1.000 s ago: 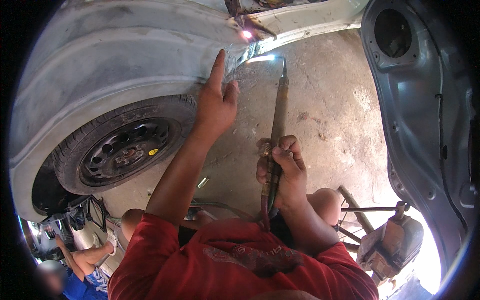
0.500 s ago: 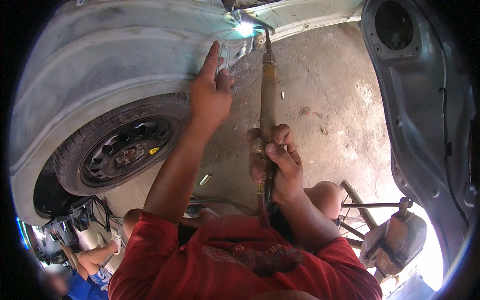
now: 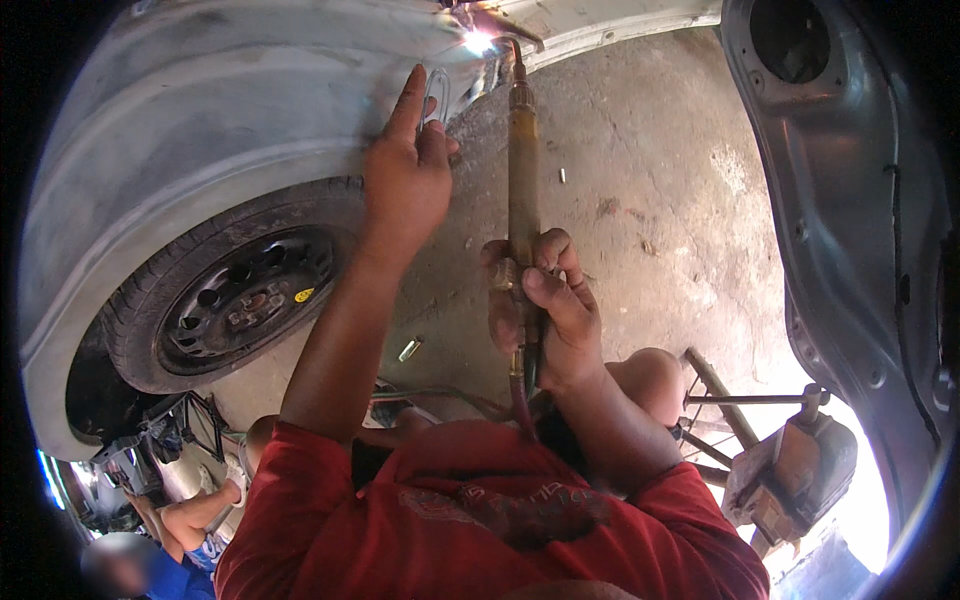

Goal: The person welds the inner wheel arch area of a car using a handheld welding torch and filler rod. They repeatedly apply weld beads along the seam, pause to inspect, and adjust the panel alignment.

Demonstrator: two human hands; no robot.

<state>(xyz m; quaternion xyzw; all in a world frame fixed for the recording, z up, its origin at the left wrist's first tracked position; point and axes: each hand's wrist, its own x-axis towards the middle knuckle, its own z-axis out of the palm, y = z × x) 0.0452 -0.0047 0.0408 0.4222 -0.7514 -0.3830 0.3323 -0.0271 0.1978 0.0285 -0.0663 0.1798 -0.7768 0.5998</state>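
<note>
Torch point(image 3: 524, 180), fingers of the right hand point(image 3: 568, 325) clamped round it, nozzle point(image 3: 518, 66) just beside a glare point(image 3: 478, 42) at the car body point(image 3: 240, 120); bent wire point(image 3: 444, 92), left hand's point(image 3: 408, 188) fingers closed on it; wheel point(image 3: 245, 305) farther left; grey door point(image 3: 835, 220) at far right; hoses point(image 3: 470, 401) on the floor point(image 3: 650, 200).

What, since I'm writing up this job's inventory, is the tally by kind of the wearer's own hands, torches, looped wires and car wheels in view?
Wearer's left hand and right hand: 2
Torch: 1
Looped wire: 1
Car wheel: 1
Total: 5
</note>
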